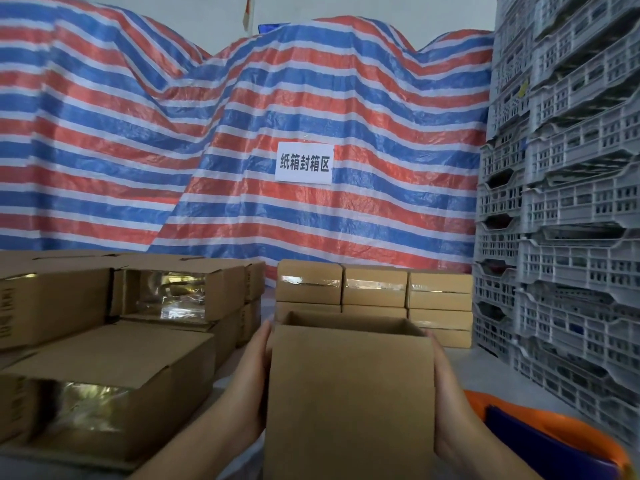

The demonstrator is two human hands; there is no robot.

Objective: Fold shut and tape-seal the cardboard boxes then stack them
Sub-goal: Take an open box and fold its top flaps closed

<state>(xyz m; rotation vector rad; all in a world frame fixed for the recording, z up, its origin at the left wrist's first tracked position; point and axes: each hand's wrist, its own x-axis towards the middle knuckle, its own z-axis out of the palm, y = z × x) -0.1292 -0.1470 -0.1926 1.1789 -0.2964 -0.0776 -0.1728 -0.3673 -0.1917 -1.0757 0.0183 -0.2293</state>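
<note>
Hands either side of one open cardboard box (pixel 349 396), held up in front of the person: left hand (pixel 254 372) flat against its left wall, right hand (pixel 446 386) flat against its right wall, fingers straight on both, pressing inward rather than curling round. Squeeze from two sides looks meant to keep the box square and its mouth up, ready for flaps to be folded; top is unsealed, near flap stands upright facing the wearer. Beyond it, against the striped tarp (pixel 242 133), sits a sealed stack (pixel 374 299): three boxes across, at least two rows high visible, clear tape on the fronts, lower part hidden by the held box. Likely the drop-off pile, lined up tight so rows stay level. To the left, larger cartons (pixel 114 368): at least four visible, some with shiny tape or film on the ends, count unsure at the frame edge. One paper sign (pixel 304 163) on the tarp. Grey crates (pixel 561 202) stacked at right, too many to count. Orange tub (pixel 554 438) at lower right, one.
</note>
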